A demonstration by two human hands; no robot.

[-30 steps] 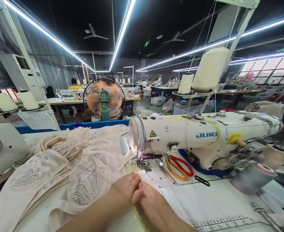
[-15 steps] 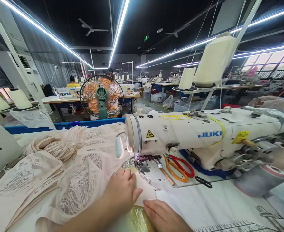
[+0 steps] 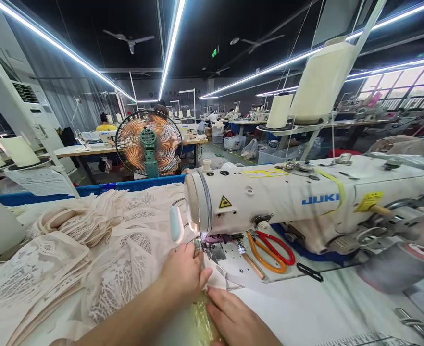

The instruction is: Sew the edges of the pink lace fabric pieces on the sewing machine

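Both forearms are showing bare, no sleeves reaching them; the left hand [image 3: 183, 274] and right hand [image 3: 235, 319] are wearing no gloves or rings.

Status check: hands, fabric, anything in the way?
Left hand flat on lace fabric at the needle. Right hand beside it. Scissors lie clear.

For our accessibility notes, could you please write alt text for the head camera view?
Two bare hands, left hand and right hand, press pale fabric flat at the needle of a white Juki sewing machine. Lace pieces pile at left; scissors lie under the machine arm.
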